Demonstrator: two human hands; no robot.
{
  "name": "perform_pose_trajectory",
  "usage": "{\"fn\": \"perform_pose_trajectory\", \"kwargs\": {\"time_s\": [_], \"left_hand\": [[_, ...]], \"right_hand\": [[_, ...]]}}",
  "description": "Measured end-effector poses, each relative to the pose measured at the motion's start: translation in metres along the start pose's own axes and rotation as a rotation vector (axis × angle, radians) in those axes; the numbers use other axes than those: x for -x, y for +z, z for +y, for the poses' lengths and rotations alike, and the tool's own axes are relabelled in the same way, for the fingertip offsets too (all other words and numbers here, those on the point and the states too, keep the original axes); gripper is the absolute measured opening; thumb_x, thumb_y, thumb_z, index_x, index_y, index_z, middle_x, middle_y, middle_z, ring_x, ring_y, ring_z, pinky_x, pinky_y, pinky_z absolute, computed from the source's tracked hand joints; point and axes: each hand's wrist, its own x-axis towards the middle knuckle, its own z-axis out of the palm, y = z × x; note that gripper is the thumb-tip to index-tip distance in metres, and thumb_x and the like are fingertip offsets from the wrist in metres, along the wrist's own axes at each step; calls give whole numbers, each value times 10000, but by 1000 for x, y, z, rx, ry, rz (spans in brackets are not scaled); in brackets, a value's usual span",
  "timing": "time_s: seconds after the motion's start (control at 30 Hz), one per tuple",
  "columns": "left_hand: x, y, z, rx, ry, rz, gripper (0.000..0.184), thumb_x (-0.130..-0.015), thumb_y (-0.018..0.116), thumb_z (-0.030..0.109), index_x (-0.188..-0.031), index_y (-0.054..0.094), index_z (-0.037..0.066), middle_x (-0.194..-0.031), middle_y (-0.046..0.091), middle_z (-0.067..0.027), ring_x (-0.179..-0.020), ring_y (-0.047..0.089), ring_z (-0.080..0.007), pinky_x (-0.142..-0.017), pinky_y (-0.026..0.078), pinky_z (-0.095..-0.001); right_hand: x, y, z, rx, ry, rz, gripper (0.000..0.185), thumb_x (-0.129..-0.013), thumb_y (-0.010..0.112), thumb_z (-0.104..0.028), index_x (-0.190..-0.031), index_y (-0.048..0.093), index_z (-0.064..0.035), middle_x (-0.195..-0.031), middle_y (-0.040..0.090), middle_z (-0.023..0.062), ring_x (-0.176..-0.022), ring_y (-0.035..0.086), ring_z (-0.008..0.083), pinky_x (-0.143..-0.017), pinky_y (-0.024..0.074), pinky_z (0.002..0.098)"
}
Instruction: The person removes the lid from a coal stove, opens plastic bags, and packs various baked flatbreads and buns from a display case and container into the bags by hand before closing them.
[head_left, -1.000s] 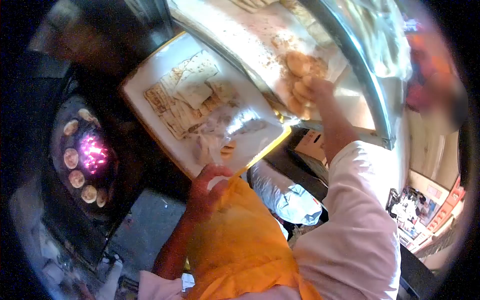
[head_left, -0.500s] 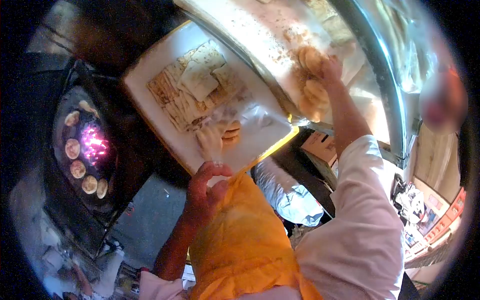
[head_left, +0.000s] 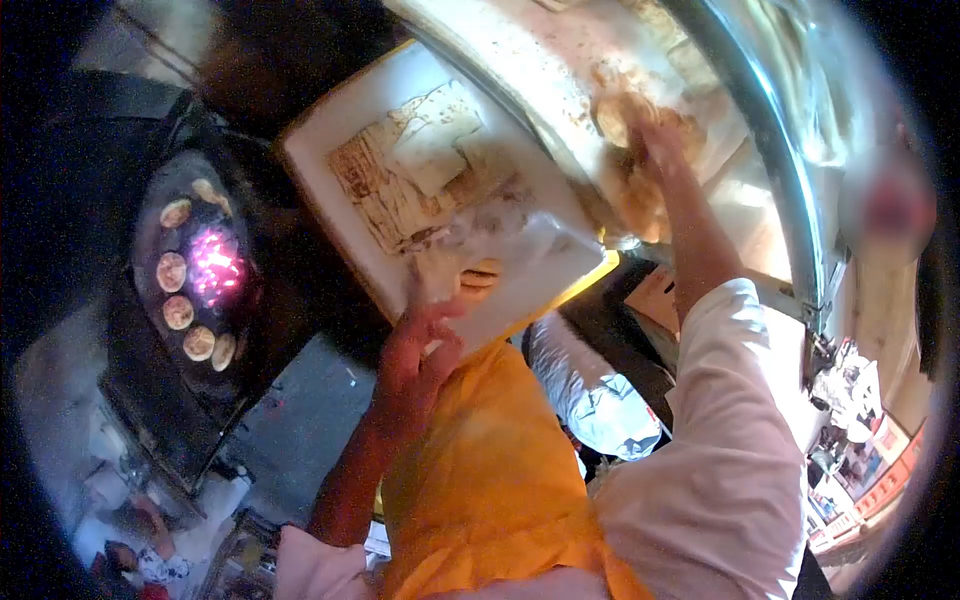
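My right hand [head_left: 660, 145] reaches into the bright counter tray at upper right, its fingers closed around a round bread [head_left: 614, 118]. Motion blur softens the fingers, and more browned breads [head_left: 640, 205] lie just below. My left hand [head_left: 422, 345] is curled in front of my orange apron, near the front edge of a white, yellow-edged tray [head_left: 540, 290]. Something small and pale shows between its thumb and fingers, too unclear to name. Layered square flatbreads [head_left: 405, 165] and a few small round breads [head_left: 480, 277] are in that tray. A pale, hand-like blur lies beside the small breads.
To the left, round breads [head_left: 178, 312] lie around glowing coals [head_left: 215, 265] in a dark pan. A curved metal rim [head_left: 770, 130] bounds the counter on the right. Below are a silvery bag [head_left: 610, 415], a cardboard box [head_left: 655, 295] and a person [head_left: 150, 550] at lower left.
The view has shifted, so the trays and coals appear farther right. My right hand has moved slightly among the breads. My left fingers have loosened a little around the pale thing.
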Motion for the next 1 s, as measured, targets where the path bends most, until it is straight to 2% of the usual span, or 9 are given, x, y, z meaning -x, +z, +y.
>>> {"fn": "perform_pose_trajectory", "kwargs": {"time_s": [0.17, 0.3, 0.5, 0.63, 0.7, 0.77, 0.9, 0.97, 1.0], "left_hand": [[7, -12, 5, -5, 64, -4, 562, -871, 565, 192, -1393, 446, 23, -1346, 506, -102, -1048, 550, -172, -953, 448, -335], [10, -13, 31, 33, 97, -119, 644, -879, 555, 204, -1475, 368, 45, -1413, 449, -124, -1006, 558, -155, -911, 475, -321], [17, -4, 55, 55, 99, -245, 729, -908, 542, 303, -1537, 259, 67, -1451, 424, -152, -891, 638, -200, -905, 513, -365], [37, 1, 56, 9, 187, -403, 759, -924, 547, 385, -1554, 226, 109, -1509, 390, -145, -932, 671, -237, -885, 526, -369], [33, -4, 54, -19, 227, -398, 759, -928, 558, 430, -1543, 256, 103, -1510, 386, -146, -944, 669, -246, -891, 526, -385], [38, -2, 63, 49, 133, -366, 732, -935, 555, 467, -1520, 315, 98, -1504, 385, -162, -982, 652, -264, -930, 502, -421], [44, -23, 68, 115, 139, -353, 672, -955, 520, 490, -1484, 392, 96, -1478, 403, -223, -1027, 600, -251, -1005, 425, -447], [50, -31, 68, 143, 180, -387, 652, -964, 513, 477, -1479, 395, 94, -1445, 447, -229, -1007, 592, -234, -997, 426, -432], [53, -35, 66, 165, 185, -404, 636, -969, 510, 465, -1470, 403, 88, -1419, 478, -225, -988, 593, -227, -988, 431, -426]], "right_hand": [[110, -16, -59, -86, 87, -161, 649, -774, 802, -416, -1180, 626, 60, -1161, 672, 202, -999, 657, 299, -919, 503, 385], [229, -34, -69, -456, 91, -272, 499, -846, 770, -238, -1230, 582, 18, -1101, 700, 122, -943, 682, 215, -897, 547, 354], [350, 25, -24, -1006, 326, -921, 449, -884, 732, -210, -1208, 609, 76, -1149, 697, 165, -995, 706, 229, -882, 586, 342], [395, 59, -48, -1207, 366, -767, 354, -923, 682, -181, -1225, 603, -12, -1135, 687, 119, -972, 691, 192, -885, 575, 323], [410, 78, -60, -1183, 332, -631, 412, -934, 673, -220, -1264, 566, 3, -1168, 669, 147, -998, 682, 231, -908, 553, 343], [426, 107, -55, -587, -201, -295, 486, -926, 674, -269, -1289, 540, 24, -1195, 649, 194, -1038, 666, 301, -927, 526, 400], [443, 57, -51, -108, -258, -523, 611, -907, 649, -354, -1374, 477, 1, -1168, 654, 207, -1041, 644, 387, -950, 494, 424], [438, 40, -15, 148, -784, -274, 598, -928, 602, -381, -1416, 465, -64, -1251, 617, 196, -1092, 613, 367, -988, 462, 465], [442, 22, -6, 160, -786, -271, 598, -928, 602, -381, -1416, 465, -64, -1251, 617, 196, -1092, 613, 367, -988, 462, 465]]}}
